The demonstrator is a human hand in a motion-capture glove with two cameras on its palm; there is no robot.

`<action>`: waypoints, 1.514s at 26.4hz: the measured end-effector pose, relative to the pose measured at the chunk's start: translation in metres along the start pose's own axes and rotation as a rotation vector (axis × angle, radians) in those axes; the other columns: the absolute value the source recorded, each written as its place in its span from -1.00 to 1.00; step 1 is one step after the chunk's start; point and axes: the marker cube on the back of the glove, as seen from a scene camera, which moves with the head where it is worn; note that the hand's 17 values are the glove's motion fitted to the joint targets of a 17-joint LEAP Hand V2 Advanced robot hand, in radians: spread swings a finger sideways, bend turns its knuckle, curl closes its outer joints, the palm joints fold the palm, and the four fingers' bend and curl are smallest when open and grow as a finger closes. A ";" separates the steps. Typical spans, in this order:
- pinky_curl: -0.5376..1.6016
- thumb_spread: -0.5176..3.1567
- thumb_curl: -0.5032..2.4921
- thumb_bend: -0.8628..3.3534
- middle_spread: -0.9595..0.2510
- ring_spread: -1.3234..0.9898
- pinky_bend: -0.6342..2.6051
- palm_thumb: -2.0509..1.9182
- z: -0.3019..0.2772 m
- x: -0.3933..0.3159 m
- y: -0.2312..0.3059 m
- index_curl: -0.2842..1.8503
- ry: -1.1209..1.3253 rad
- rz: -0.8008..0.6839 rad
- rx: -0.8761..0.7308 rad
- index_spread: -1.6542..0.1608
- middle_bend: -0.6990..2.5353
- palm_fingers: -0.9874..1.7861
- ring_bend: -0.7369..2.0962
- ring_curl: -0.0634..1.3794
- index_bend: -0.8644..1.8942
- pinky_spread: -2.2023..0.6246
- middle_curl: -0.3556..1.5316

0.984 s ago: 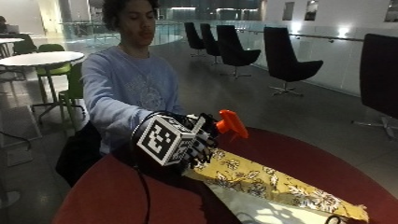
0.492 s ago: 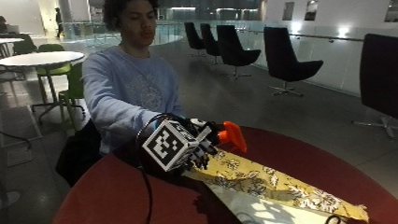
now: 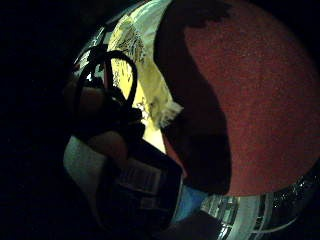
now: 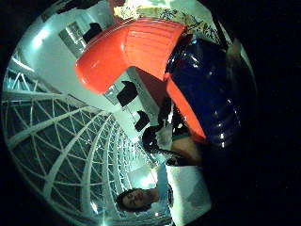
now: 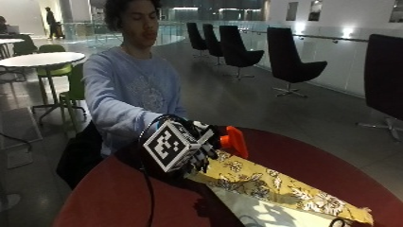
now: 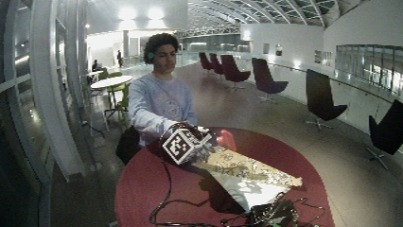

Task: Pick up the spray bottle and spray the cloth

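Gripping the spray bottle (image 5: 232,142) in my gloved right hand (image 5: 200,149), fingers curled round its blue body, I am lowering it from a second ago, bringing its orange nozzle closer over the near end of the yellow flowered cloth (image 5: 271,187). Spraying seems next. Red round table (image 5: 113,194) is lying underneath; black chairs (image 5: 286,64) are standing far behind.

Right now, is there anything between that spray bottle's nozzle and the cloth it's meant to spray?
Nothing visible. The gloved right hand holds the spray bottle just above the near end of the yellow floral cloth on the red table, with only open air between them.
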 end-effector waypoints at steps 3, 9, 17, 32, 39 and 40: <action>-0.16 -0.15 -0.33 -0.60 0.56 0.17 -0.45 0.42 -0.001 0.000 0.000 -0.40 0.002 0.001 -0.001 0.66 -0.37 0.54 -0.12 -0.36 -0.27 0.74 -0.14; -0.16 -0.15 -0.32 -0.60 0.56 0.17 -0.45 0.42 0.000 0.000 0.002 -0.40 -0.001 0.002 0.005 0.67 -0.37 0.54 -0.12 -0.36 -0.28 0.73 -0.13; -0.16 -0.14 -0.32 -0.60 0.57 0.17 -0.45 0.42 -0.003 -0.001 0.002 -0.39 0.000 -0.006 0.014 0.67 -0.37 0.55 -0.12 -0.36 -0.27 0.73 -0.13; -0.15 -0.15 -0.31 -0.60 0.57 0.17 -0.45 0.42 -0.003 -0.003 0.003 -0.39 0.005 0.001 0.023 0.68 -0.36 0.55 -0.12 -0.36 -0.27 0.72 -0.13; -0.15 -0.15 -0.31 -0.60 0.57 0.17 -0.45 0.42 -0.004 -0.005 0.002 -0.39 0.006 -0.006 0.019 0.68 -0.36 0.54 -0.12 -0.36 -0.27 0.72 -0.13; -0.15 -0.15 -0.31 -0.60 0.57 0.17 -0.45 0.42 -0.003 -0.005 0.002 -0.39 0.009 -0.005 0.016 0.68 -0.36 0.54 -0.12 -0.36 -0.27 0.72 -0.13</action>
